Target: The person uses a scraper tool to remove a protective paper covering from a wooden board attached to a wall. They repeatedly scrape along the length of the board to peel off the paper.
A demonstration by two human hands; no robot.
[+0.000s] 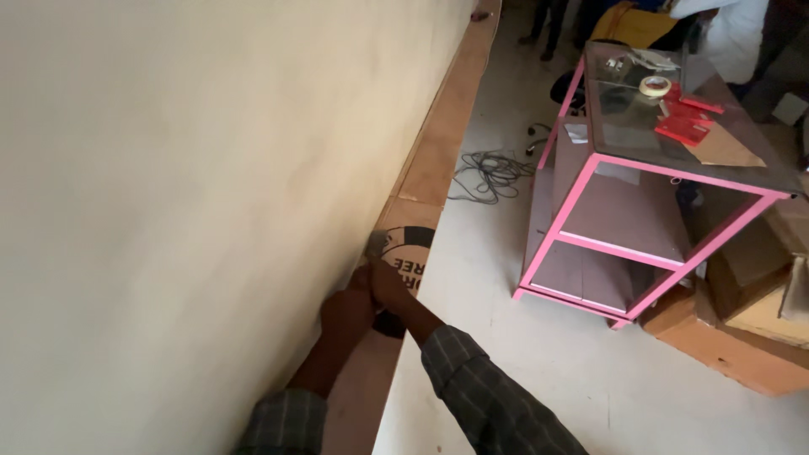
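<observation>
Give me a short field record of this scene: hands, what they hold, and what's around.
left hand: low against the wall, beside the right
right hand: pressed to the left, at a small grey tool; grip unclear
underfoot: cardboard strip along the wall base
floor: cable coil
right side: pink-framed glass cabinet, tape roll and red items on top

A plain cream wall (168,168) filled the left. Cardboard strips (447,126) lay along its foot on a pale floor (539,362). A pink-framed glass stand (640,194) stood right, with coiled cable (493,173) nearby and brown boxes (742,337) beside it.
</observation>
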